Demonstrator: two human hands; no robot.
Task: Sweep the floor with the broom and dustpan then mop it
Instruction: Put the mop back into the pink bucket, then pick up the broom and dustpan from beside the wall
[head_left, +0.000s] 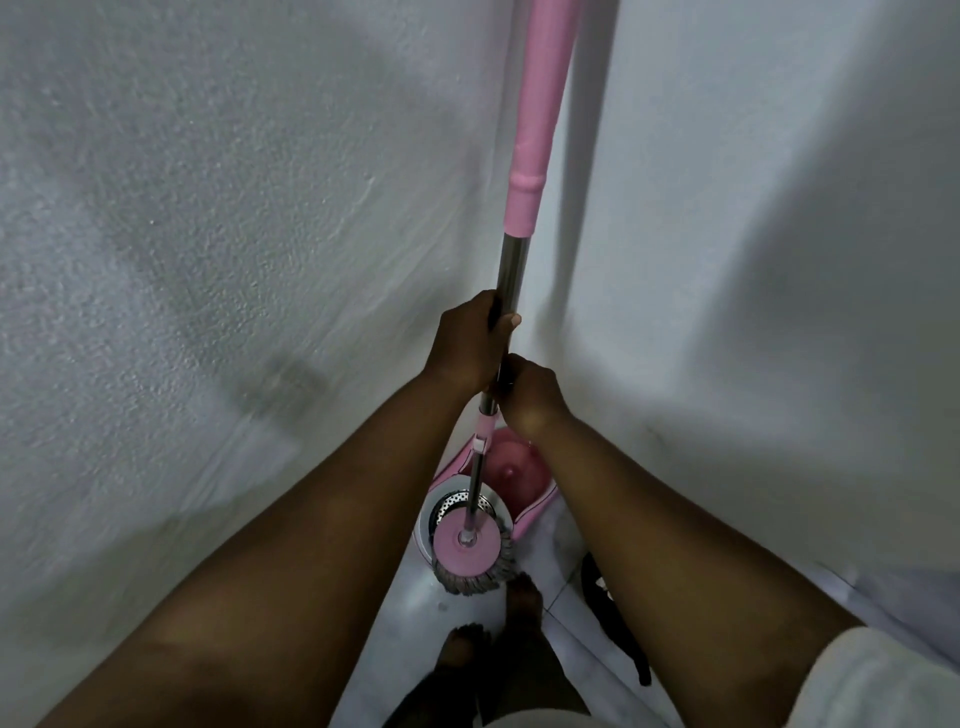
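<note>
- On the left I have only the rough white wall, with a dim smudge low down; nothing there needs handling, so I read the corner as simply where the mop gear is parked.
- My left hand is wrapped round the metal part of the mop handle, fingers curled over it and thumb showing on the far side. I judge it sits high so it can steer and steady the long pole.
- My right hand grips the same handle just below, almost touching the left. Two hands stacked close like this suit a straight up-and-down pump or lift, which is what a spin bucket asks for.
- The handle runs upright, leaning slightly toward me at the top: pink sleeve above, bare steel in the middle, a pink collar with a white clip lower down.
- The mop head is a round pink disc with grey strings hanging under its near edge. It sits over the steel spinner basket, seemingly riding at its rim rather than sunk in; I cannot tell whether it touches.
- The pink bucket stands on the pale tiled floor in the corner, its far well looking wet.
- My bare feet stand just behind the bucket, and a dark object lies to the right; I cannot identify it.
- I'd say mopping preparation is under way.
</note>
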